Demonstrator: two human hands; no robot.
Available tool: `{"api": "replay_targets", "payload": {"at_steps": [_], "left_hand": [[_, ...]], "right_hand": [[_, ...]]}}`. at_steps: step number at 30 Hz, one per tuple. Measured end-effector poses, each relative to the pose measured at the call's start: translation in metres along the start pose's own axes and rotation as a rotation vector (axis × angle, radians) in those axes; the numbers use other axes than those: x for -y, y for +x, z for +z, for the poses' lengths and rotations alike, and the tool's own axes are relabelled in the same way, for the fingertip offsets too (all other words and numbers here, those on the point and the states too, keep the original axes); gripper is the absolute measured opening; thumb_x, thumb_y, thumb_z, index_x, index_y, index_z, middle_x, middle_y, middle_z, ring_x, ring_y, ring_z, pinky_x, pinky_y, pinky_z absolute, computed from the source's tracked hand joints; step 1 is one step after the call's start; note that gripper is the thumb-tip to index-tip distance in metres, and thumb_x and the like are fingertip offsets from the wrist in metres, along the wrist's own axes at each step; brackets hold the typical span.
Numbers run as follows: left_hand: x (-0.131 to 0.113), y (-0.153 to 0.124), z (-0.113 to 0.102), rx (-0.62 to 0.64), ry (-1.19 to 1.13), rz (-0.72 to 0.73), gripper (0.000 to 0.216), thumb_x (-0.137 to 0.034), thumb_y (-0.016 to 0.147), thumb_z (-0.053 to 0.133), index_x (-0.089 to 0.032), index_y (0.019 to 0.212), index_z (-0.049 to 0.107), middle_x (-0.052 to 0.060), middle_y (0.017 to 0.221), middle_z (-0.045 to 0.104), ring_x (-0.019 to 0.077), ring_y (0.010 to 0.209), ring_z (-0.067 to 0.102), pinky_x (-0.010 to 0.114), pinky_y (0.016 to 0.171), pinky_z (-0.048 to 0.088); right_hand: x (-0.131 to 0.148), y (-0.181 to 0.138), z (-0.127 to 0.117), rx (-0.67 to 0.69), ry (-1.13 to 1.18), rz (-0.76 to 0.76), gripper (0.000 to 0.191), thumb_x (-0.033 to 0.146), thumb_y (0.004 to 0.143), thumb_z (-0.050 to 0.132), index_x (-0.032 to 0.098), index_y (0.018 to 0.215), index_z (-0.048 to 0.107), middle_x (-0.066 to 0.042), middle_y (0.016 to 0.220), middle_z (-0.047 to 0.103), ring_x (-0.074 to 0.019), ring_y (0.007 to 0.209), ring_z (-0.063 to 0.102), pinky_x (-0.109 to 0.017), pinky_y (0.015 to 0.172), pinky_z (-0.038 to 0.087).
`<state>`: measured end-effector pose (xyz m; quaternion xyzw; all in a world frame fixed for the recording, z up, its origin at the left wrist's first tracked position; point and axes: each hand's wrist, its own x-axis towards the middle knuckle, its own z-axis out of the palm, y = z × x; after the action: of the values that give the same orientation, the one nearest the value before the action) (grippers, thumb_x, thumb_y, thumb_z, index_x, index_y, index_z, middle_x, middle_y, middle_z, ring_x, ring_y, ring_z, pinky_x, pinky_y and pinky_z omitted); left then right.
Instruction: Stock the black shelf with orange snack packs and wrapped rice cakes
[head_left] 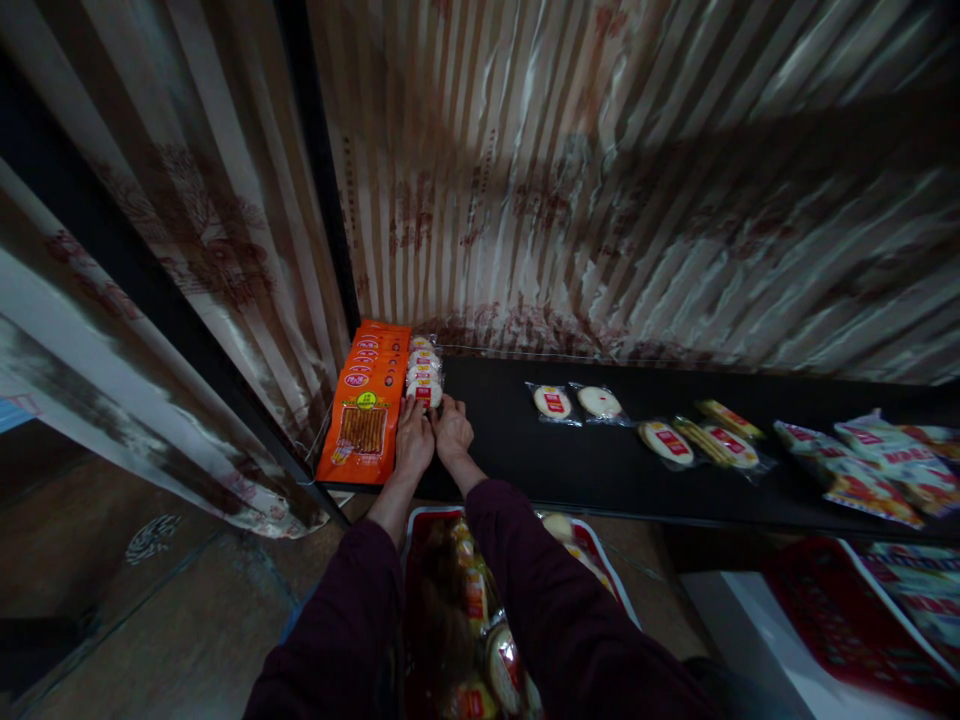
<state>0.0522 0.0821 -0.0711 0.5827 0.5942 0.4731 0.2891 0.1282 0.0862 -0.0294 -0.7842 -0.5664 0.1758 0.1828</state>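
Note:
Both my hands are together at the left end of a black shelf [495,440]. A round, pale packaged cake [425,391] in clear wrap with a red label lies at the fingertips of my left hand [414,438] and my right hand [453,430], the fingers of both curled at its near edge. It is the front one of an overlapping row of similar cakes running back towards the curtain. Left of that row lie overlapping orange snack packets [366,425], with brown sticks pictured on the front one; my left hand is beside them.
Two wrapped round cakes [553,402] lie mid-shelf, with more packets further right, including snack bags [885,465]. Below my arms stands a red basket [622,590] of wrapped cakes. Another red basket [832,610] is at lower right. A striped curtain [570,200] hangs behind; a dark post [322,150] stands left.

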Motion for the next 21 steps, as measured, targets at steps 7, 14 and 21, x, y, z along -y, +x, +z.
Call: {"api": "replay_targets", "payload": {"at_steps": [7, 14, 21], "left_hand": [[-0.008, -0.001, -0.004, 0.057, 0.137, 0.006, 0.047, -0.013, 0.086, 0.036, -0.006, 0.129, 0.053, 0.013, 0.146, 0.043, 0.0213, 0.142, 0.026, 0.038, 0.119, 0.020], [-0.013, -0.002, -0.005, 0.074, 0.141, -0.010, 0.048, -0.021, 0.088, 0.035, -0.008, 0.131, 0.051, 0.013, 0.145, 0.044, 0.0205, 0.141, 0.028, 0.039, 0.119, 0.021], [-0.014, 0.000, -0.002, 0.062, 0.137, -0.011, 0.048, -0.023, 0.089, 0.035, -0.009, 0.132, 0.051, 0.012, 0.144, 0.046, 0.0201, 0.141, 0.029, 0.039, 0.119, 0.020]], "right_hand": [[0.002, 0.000, -0.002, 0.020, -0.026, 0.010, 0.043, 0.035, 0.093, 0.047, 0.028, 0.135, 0.041, -0.007, 0.121, 0.051, -0.0166, 0.090, 0.066, -0.026, 0.068, 0.048], [0.001, -0.001, -0.005, 0.036, -0.022, -0.005, 0.048, 0.033, 0.094, 0.041, 0.032, 0.141, 0.033, -0.007, 0.121, 0.051, -0.0161, 0.087, 0.066, -0.026, 0.066, 0.046], [0.001, 0.001, -0.008, 0.060, 0.002, -0.001, 0.050, 0.031, 0.093, 0.042, 0.035, 0.142, 0.033, -0.006, 0.118, 0.053, -0.0169, 0.087, 0.066, -0.026, 0.066, 0.046]]}}
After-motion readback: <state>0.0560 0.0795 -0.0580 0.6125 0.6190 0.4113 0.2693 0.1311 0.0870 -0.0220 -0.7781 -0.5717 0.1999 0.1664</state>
